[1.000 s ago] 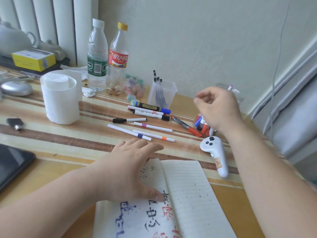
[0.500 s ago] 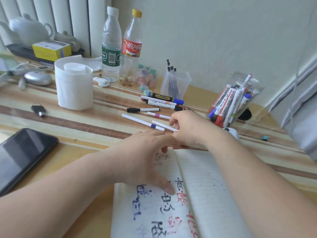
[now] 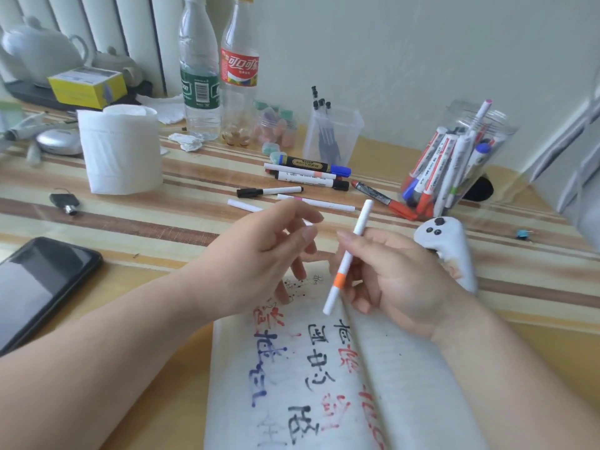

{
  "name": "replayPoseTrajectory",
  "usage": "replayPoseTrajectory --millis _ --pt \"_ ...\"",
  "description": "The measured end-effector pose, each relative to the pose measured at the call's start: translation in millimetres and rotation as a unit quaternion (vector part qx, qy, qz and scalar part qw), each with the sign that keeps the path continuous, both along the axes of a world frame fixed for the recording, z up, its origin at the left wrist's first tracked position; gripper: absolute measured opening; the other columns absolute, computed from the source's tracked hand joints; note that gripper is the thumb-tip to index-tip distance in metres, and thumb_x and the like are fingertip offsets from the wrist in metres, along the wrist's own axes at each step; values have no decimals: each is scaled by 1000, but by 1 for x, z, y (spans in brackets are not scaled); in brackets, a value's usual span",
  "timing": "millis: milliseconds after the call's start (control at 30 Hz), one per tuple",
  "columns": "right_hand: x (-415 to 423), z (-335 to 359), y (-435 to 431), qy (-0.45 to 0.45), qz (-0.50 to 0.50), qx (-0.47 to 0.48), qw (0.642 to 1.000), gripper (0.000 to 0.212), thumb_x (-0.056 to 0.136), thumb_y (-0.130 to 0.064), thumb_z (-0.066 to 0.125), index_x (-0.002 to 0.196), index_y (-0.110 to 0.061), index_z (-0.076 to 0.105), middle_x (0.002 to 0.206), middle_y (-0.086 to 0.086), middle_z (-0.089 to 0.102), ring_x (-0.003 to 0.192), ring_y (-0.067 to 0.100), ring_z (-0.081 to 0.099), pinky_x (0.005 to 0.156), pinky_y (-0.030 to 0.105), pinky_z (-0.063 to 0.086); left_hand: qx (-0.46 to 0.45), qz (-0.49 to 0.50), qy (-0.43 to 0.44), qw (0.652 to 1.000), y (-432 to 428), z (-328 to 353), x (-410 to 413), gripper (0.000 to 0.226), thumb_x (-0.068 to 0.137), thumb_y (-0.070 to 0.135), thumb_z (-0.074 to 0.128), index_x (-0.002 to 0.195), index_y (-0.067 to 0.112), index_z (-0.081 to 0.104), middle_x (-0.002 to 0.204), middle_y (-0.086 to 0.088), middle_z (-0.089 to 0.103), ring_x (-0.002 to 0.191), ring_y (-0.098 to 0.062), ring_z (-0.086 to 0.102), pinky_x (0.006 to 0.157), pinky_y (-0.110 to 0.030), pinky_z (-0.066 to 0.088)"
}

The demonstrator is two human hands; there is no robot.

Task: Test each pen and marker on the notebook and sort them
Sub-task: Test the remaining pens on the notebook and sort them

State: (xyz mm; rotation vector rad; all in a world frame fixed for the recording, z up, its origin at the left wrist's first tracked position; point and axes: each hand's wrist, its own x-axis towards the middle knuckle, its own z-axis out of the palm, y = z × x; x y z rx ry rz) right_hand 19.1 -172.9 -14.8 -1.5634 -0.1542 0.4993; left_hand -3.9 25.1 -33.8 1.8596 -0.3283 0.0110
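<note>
**White pen [image 3: 338,282] with an orange band, held over the notebook [image 3: 292,401]**

Paper lies nearest: the notebook is open, and its left page is covered in blue, black and red test writing. Above its top edge the right hand [image 3: 399,280] pinches the pen between thumb and fingers. The pen is tilted, with its lower end over the fold and its upper end pointing away. The left hand [image 3: 259,254] hangs just beside it, fingers loosely curled and holding nothing; whether they touch the page cannot be told. A phone [image 3: 42,287] lies to the left and a white controller [image 3: 451,251] to the right. Beyond the hands, loose pens [image 3: 319,203] and markers [image 3: 306,177] lie on the striped table [image 3: 162,228]. Further back stand a jar [image 3: 454,164] full of markers, a clear cup [image 3: 334,138] with dark pens, a tissue roll [image 3: 121,151] and two bottles [image 3: 198,76].
</note>
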Motion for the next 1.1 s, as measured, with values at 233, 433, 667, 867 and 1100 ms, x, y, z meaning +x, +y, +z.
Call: replayPoseTrajectory --millis 233,433,667,867,1100 --pt "-5 -13 9 -37 -15 80 996 36 78 -40 68 78 -5 63 58 10 60 42 19 51 34 23 39 -15 -51 50 997 -1 3 -3 33 84 43 70 99 15 65 73 -11 68 63 -34 67 56 -50 60" --pt "0 -15 5 -74 -67 119 988 42 69 -38 75 77 2 66 59 13 61 47 20 56 41 28 48 111 -17 20 993 -3 4 1 16 77 42 81 82 28 75 63 6 69 54 -10 59 56 -33 52" --pt "3 -21 -2 -102 -22 87 991 16 84 -24 70 79 -9 74 67 14 59 53 20 54 41 27 43 212 16 -44 976 -4 4 2 49 75 74 43 70 28 61 53 15 50 50 -8 43 50 -19 35" --pt "-3 -12 5 -109 -78 109 985 23 85 -24 74 69 -8 70 57 9 56 42 18 48 36 22 38 232 -8 -99 968 -4 3 5 51 97 65 36 67 28 54 62 17 55 55 -7 49 53 -17 37" --pt "-7 -10 13 -62 -112 149 981 23 78 -22 68 69 -1 66 56 10 55 40 16 49 35 24 42 257 3 -112 960 -6 7 5 53 89 66 30 69 26 58 70 20 60 59 -6 54 53 -18 39"
